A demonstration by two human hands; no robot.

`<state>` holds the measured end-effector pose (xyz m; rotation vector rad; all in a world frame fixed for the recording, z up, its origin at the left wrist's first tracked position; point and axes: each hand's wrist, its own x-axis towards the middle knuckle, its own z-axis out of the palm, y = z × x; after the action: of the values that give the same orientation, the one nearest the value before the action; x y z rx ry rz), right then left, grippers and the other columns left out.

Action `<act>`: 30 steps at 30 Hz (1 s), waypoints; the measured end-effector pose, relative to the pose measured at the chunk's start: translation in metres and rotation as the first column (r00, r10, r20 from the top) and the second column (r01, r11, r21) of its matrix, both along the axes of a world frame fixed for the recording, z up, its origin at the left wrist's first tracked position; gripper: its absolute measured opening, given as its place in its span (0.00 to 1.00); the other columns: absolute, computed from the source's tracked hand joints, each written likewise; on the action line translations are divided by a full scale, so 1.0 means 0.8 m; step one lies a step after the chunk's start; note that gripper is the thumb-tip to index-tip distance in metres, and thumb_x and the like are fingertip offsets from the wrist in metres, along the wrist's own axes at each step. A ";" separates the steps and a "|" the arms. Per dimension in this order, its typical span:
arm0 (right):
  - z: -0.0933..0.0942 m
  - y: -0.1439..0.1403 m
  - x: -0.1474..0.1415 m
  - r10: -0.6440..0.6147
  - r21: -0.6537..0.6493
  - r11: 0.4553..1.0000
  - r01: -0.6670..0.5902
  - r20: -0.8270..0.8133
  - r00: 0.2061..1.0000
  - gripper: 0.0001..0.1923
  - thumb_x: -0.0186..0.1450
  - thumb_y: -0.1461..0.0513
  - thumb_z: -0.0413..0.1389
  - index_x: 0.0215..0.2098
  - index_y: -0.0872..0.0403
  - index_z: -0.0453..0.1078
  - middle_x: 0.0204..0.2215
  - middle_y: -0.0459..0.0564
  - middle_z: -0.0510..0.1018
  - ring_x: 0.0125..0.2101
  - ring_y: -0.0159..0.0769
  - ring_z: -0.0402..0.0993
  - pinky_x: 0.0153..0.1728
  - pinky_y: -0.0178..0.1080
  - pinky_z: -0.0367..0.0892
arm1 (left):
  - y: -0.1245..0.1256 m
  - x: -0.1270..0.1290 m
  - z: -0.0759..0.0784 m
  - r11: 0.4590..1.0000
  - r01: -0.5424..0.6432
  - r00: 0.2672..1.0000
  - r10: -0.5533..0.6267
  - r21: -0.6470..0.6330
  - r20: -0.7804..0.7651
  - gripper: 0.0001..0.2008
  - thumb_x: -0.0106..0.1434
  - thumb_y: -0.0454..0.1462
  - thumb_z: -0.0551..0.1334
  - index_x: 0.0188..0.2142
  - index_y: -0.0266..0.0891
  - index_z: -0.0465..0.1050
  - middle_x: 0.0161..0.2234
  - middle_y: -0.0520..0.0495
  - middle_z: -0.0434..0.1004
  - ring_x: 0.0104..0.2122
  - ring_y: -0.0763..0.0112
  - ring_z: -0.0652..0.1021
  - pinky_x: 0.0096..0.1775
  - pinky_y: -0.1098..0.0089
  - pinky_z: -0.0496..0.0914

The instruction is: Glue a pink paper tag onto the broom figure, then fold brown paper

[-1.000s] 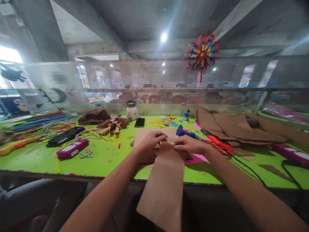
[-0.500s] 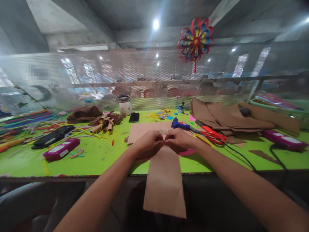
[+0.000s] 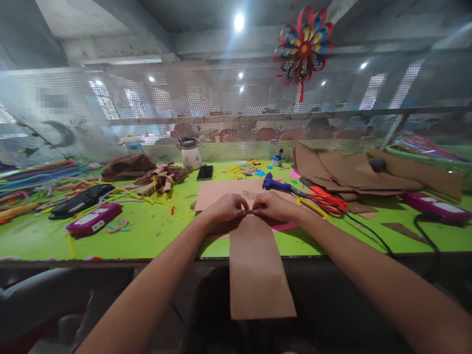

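Observation:
A long strip of brown paper [image 3: 260, 270] hangs over the table's front edge toward me. Its far end is pinched between the fingertips of my left hand [image 3: 230, 207] and my right hand [image 3: 275, 206], which almost touch each other. The edge under my fingers looks narrowly folded or rolled, though the fingers partly cover it. Beneath and behind my hands lies a flat sheet of brown card [image 3: 210, 192]. A blue-handled glue gun [image 3: 276, 184] rests just beyond my right hand, with red-handled scissors [image 3: 328, 197] to its right.
Brown paper sheets [image 3: 342, 172] pile up at the right, near a purple power strip [image 3: 437, 206]. Leftward are another purple power strip [image 3: 95, 219], a black case [image 3: 81, 201] and rolled brown pieces [image 3: 162, 181]. A phone [image 3: 205, 172] and a white jar [image 3: 191, 155] stand farther back.
The view has tilted slightly downward. The strip's hanging end has swung a little to the right, while both hands keep pinching its far edge.

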<state>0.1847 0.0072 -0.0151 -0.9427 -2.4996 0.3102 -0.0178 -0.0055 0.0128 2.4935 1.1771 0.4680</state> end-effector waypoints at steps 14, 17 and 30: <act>-0.005 0.001 -0.010 0.008 0.031 0.999 -0.007 -0.028 1.000 0.09 0.61 0.62 0.55 0.30 0.59 0.75 0.27 0.51 0.74 0.26 0.30 0.66 0.27 0.32 0.56 | -0.001 0.000 0.001 1.000 0.002 0.999 -0.002 -0.013 0.033 0.11 0.54 0.38 0.58 0.30 0.34 0.78 0.28 0.46 0.76 0.28 0.70 0.71 0.30 0.72 0.61; -0.006 -0.002 -0.011 -0.010 0.062 0.998 0.010 -0.013 1.000 0.09 0.61 0.62 0.55 0.31 0.58 0.75 0.27 0.51 0.74 0.26 0.31 0.66 0.28 0.32 0.56 | 0.000 0.000 0.000 1.000 0.015 0.999 -0.015 -0.002 0.030 0.11 0.55 0.38 0.58 0.31 0.34 0.78 0.28 0.46 0.76 0.28 0.70 0.71 0.30 0.72 0.60; -0.009 -0.002 -0.013 -0.030 0.057 0.998 0.030 -0.004 1.000 0.07 0.60 0.63 0.55 0.29 0.58 0.73 0.25 0.49 0.73 0.25 0.30 0.63 0.27 0.32 0.54 | 0.011 -0.003 -0.008 0.997 0.065 0.998 -0.064 0.048 -0.024 0.09 0.56 0.38 0.59 0.30 0.35 0.76 0.28 0.47 0.75 0.28 0.71 0.71 0.29 0.73 0.60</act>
<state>0.1744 0.0055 -0.0219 -0.9552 -2.4757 0.2288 -0.0201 0.0031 0.0061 2.5760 1.1023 0.4569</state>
